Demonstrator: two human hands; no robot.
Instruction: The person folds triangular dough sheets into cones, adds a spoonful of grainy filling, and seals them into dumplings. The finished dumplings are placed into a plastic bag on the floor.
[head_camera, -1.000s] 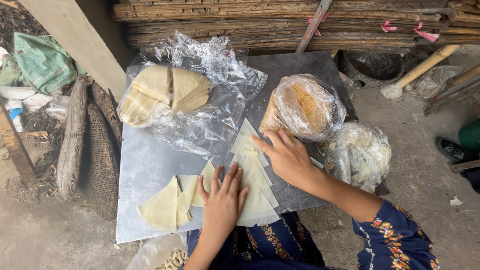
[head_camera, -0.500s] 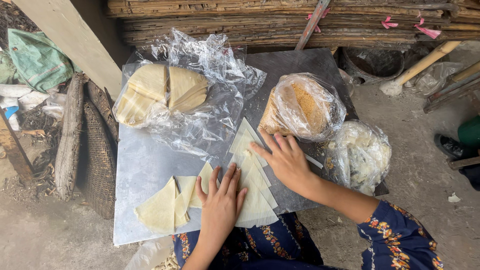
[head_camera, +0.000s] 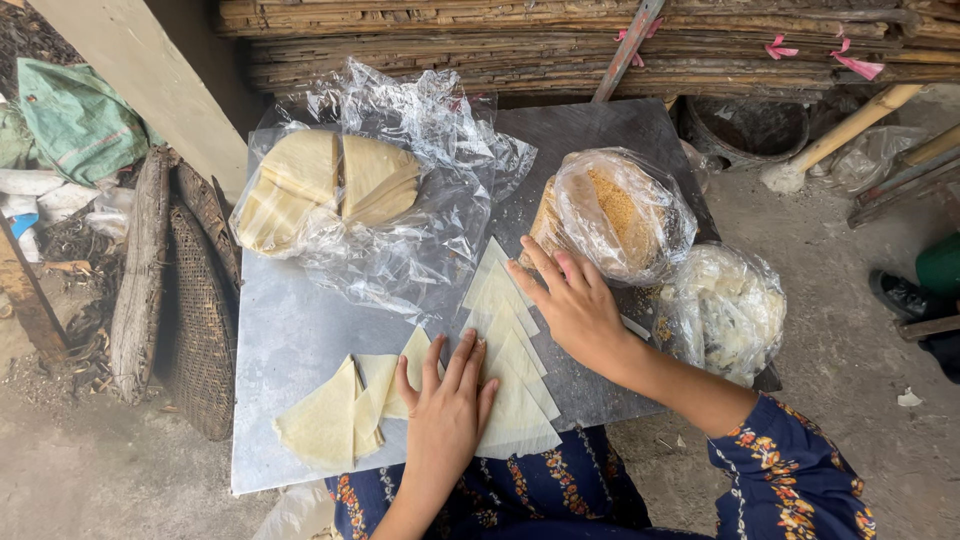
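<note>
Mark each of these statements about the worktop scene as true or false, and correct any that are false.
1. Both hands lie flat on a row of overlapping triangular dough sheets. True.
2. The left hand grips a knife. False: it is open and holds nothing.
3. The stacked dough wedges rest on clear plastic. True.
4. The bag of brown crumbly filling is near the left hand. False: it is beside the right hand.
5. The metal sheet carries a second small pile of triangles. True.

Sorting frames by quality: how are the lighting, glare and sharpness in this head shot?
Head view: soft even daylight, faint shadows; glare on the clear plastic wrap; left hand, right hand and triangular sheets sharp; slight wide-angle bending at the edges.
</note>
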